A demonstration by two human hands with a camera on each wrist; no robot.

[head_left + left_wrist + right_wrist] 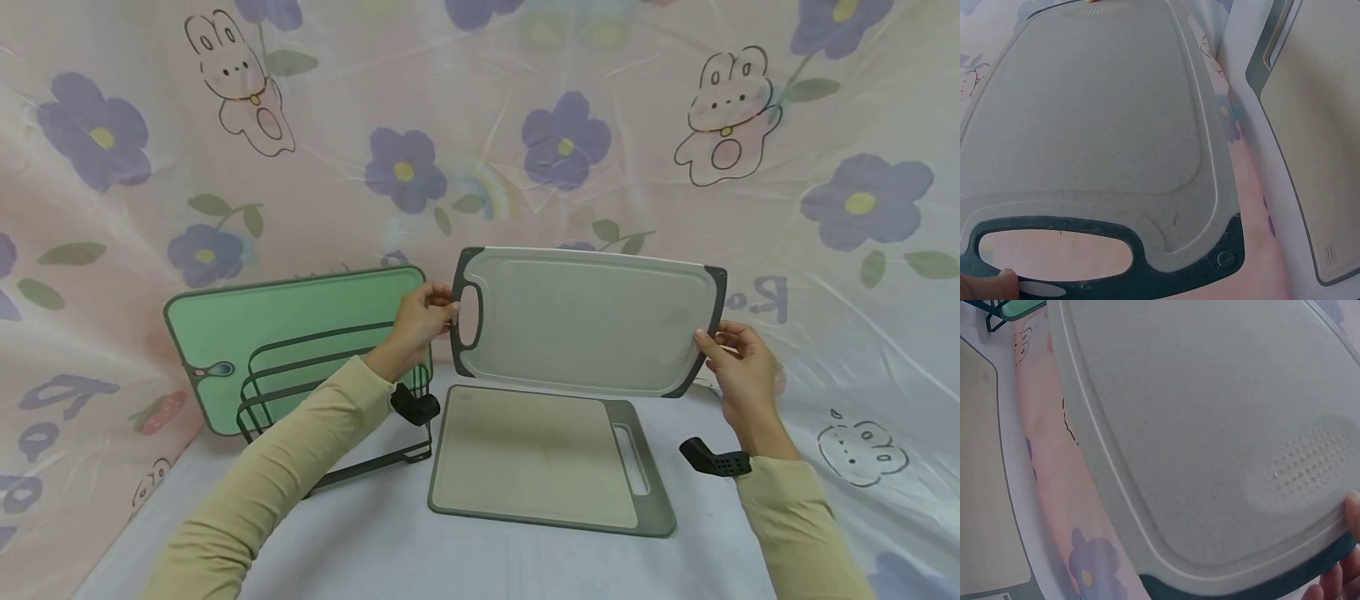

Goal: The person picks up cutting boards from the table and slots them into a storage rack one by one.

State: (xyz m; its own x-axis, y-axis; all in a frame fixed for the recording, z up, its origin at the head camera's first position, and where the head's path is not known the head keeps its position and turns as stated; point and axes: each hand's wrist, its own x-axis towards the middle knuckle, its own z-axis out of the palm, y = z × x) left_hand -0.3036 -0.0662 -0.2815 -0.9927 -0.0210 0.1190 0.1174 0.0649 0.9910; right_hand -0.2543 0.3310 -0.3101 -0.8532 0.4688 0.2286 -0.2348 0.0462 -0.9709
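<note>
A grey cutting board [585, 321] with dark corners and a handle slot is held up on its long side between both hands. At its handle end, my left hand [422, 321] pinches the dark rim, with the thumb on the near face. The right hand [744, 375] grips the opposite short end, thumb in front and fingers behind. In the right wrist view, a patch of small raised bumps shows on the grey board [1210, 437] near that thumb. Below it, a beige cutting board [532, 458] with a grey handle end lies flat on the table.
At the left, a green cutting board [300, 325] stands upright in a dark wire rack [367, 462], partly behind the left arm. A cloth [480, 100] printed with flowers and rabbits hangs behind. White covering [360, 542] lies over the table.
</note>
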